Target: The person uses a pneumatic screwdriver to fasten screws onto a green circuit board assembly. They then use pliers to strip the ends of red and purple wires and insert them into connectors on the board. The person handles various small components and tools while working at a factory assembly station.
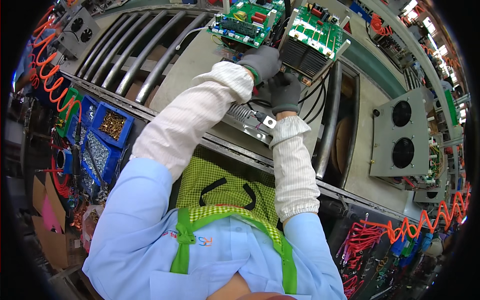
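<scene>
Sitting at far left, blue bins (128,128) hold screws; steel rollers (171,57) come next, then a green circuit board (242,26) beyond the left grip (261,61). Gloved, that grip meets the left side of the heatsink assembly (303,56), fingertips hidden, so I cannot tell what it grasps. The right grip (285,92), fingers curled, contents unclear, lies just before the assembly's near end; the long axis runs away from both. Black cables (324,96) crowd its right; a twin-fan unit (400,135) stands well apart.
</scene>
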A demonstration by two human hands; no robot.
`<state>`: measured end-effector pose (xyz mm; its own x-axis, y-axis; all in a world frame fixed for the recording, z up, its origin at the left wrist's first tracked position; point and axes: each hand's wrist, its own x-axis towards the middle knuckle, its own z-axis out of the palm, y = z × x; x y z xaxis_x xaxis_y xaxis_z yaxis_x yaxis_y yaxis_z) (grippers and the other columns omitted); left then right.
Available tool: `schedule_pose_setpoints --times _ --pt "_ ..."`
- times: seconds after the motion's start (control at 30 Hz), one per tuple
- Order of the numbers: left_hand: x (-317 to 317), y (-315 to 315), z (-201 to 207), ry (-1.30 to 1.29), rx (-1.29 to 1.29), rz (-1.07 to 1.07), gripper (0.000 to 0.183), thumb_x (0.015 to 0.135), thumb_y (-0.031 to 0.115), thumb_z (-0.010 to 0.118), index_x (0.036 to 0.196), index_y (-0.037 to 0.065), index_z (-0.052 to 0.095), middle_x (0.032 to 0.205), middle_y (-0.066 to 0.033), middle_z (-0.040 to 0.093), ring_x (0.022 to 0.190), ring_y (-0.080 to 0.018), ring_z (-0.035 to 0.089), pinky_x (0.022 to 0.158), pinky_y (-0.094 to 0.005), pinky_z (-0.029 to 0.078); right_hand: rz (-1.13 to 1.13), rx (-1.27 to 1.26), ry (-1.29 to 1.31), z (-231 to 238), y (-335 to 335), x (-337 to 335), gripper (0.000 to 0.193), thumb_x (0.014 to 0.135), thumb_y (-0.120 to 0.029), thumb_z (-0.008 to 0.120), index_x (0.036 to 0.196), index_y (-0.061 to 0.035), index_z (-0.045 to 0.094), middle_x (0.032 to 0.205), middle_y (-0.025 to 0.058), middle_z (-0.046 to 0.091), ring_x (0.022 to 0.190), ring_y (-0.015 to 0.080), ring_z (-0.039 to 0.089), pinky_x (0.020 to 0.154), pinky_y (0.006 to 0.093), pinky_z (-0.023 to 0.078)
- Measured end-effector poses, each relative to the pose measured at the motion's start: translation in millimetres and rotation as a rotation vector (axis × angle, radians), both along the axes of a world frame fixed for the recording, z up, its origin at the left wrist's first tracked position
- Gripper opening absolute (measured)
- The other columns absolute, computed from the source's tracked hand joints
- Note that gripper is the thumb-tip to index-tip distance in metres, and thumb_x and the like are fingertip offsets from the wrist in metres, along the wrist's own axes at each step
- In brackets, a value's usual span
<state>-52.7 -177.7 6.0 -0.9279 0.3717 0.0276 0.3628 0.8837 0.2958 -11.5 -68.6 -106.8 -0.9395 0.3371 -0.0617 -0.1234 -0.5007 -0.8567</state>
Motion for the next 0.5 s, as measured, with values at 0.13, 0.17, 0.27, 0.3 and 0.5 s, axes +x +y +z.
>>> schedule_pose_setpoints --times 0.13,0.17,0.27,0.3,0.5 --pt "18.6 -18.9 -3.3 0.012 -0.213 -0.276 0.036 0.086 0.041 0.061 0.097 0.007 0.069 0.092 -0.0166 0.069 0.089 -0.0349 0.067 0.078 -0.0458 0.053 -0.011 -0.242 -0.048 -4.7 4.2 -11.5 0.025 0.09 -0.032 0.054 0.104 -0.0107 0.058 0.098 0.0053 0.069 0.083 0.0187 0.067 0.068 0.0307 0.048" --pt "23.1 -22.3 -4.6 0.035 -0.326 -0.36 0.035 0.084 0.04 0.062 0.096 0.008 0.069 0.091 -0.0157 0.069 0.088 -0.0344 0.067 0.078 -0.0456 0.053 -0.028 -0.222 -0.075 -4.7 4.8 -12.8 0.026 0.091 -0.032 0.054 0.105 -0.0111 0.058 0.097 0.005 0.069 0.082 0.0181 0.067 0.066 0.03 0.047" --pt "43.1 -21.7 -13.0 0.111 -0.569 -0.372 0.02 0.081 0.025 0.063 0.092 0.011 0.074 0.092 -0.0099 0.072 0.087 -0.0294 0.07 0.07 -0.0417 0.054 -0.002 -0.23 -0.114 -1.8 5.6 -12.6 0.029 0.092 -0.035 0.052 0.107 -0.0119 0.061 0.095 0.0041 0.07 0.078 0.0166 0.067 0.06 0.0282 0.045" --pt "46.6 -19.5 -13.8 0.137 -0.623 -0.354 0.018 0.082 0.021 0.061 0.091 0.012 0.074 0.093 -0.0092 0.072 0.086 -0.0286 0.07 0.069 -0.0411 0.054 -0.007 -0.219 -0.107 -0.8 5.1 -12.4 0.03 0.092 -0.036 0.052 0.107 -0.0118 0.061 0.095 0.0041 0.071 0.077 0.0159 0.067 0.059 0.0277 0.044" --pt "45.7 -21.0 3.5 0.075 -0.441 -0.379 0.024 0.086 0.034 0.062 0.092 0.014 0.074 0.087 -0.0081 0.072 0.084 -0.0286 0.07 0.068 -0.043 0.053 -0.076 -0.225 -0.086 -5.1 7.3 -12.7 0.032 0.093 -0.04 0.053 0.104 -0.0117 0.064 0.092 0.0028 0.07 0.076 0.0154 0.067 0.061 0.029 0.049"
